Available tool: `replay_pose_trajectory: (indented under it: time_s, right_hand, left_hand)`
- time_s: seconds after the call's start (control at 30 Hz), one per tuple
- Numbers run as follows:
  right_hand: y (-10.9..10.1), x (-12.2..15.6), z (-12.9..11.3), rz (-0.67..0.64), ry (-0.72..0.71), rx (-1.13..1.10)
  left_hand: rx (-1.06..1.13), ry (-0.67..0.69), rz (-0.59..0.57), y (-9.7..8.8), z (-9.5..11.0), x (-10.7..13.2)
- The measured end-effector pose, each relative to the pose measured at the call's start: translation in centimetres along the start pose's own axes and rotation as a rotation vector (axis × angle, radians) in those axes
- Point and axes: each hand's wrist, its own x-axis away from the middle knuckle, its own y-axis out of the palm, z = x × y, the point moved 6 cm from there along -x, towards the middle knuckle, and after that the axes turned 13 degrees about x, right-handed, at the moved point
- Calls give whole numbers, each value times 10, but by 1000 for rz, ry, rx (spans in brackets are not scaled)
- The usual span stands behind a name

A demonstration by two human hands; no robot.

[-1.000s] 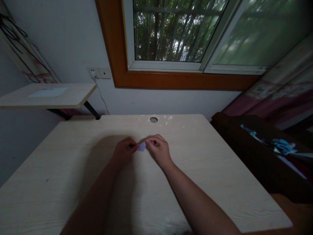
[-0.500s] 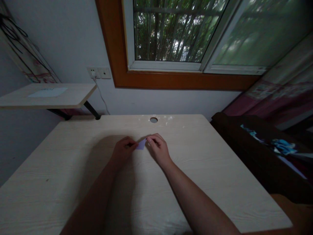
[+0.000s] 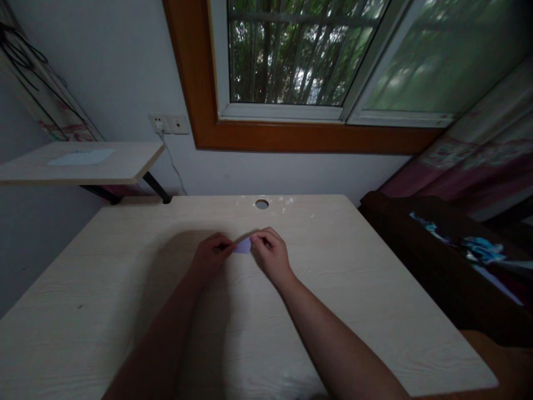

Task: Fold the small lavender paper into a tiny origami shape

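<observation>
A small piece of purple paper is held between my two hands, over the far middle part of the pale wood-grain desk. My left hand pinches its left end between thumb and fingers. At its right end, my right hand grips the upper corner with thumb and forefinger. The fingertips cover both ends of the paper, so its full outline is hidden.
A round cable hole lies near the desk's back edge. A raised shelf on black legs stands at the back left, bearing a white sheet. Behind are a wall socket and a window; dark furniture stands right.
The right hand has shifted very slightly right, and the visible purple paper now looks a little wider and differently shaped. The left hand stays almost still.
</observation>
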Motion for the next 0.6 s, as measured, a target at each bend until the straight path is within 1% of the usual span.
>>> replay_pose_trajectory:
  time_s: [0.17, 0.43, 0.6]
  right_hand:
    - [-5, 0, 7, 70, 69, -10]
    - [-10, 1, 16, 171, 134, -37]
    - [-8, 1, 22, 178, 154, -53]
  left_hand:
    - [4, -11, 49, -2, 0, 0]
    - [82, -40, 130, -9, -10, 1]
    - [68, -55, 190, -15, -12, -1]
